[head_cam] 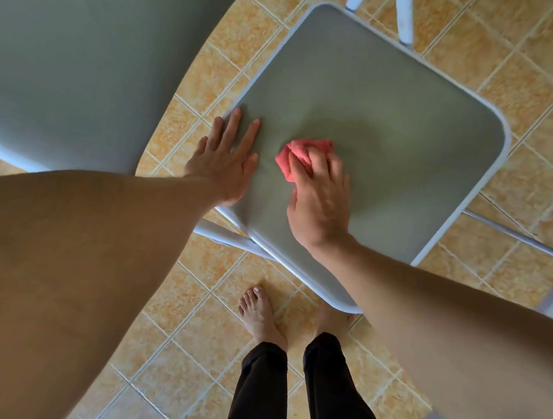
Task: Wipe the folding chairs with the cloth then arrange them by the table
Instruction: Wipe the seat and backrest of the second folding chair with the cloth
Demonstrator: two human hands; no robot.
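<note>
The right hand (318, 193) has its fingers curled over a bunched pink cloth (304, 150) and presses it onto the grey padded seat (398, 126) of a folding chair. The cloth sticks out past the fingertips, near the seat's middle. The left hand (225, 158) lies flat with its fingers straight on the seat's left edge, just beside the cloth and gripping nothing. A second grey chair (81, 32) stands close on the left. Bare feet (258, 314) stand on the tan tiled floor (541, 84) below the seat's near corner.
</note>
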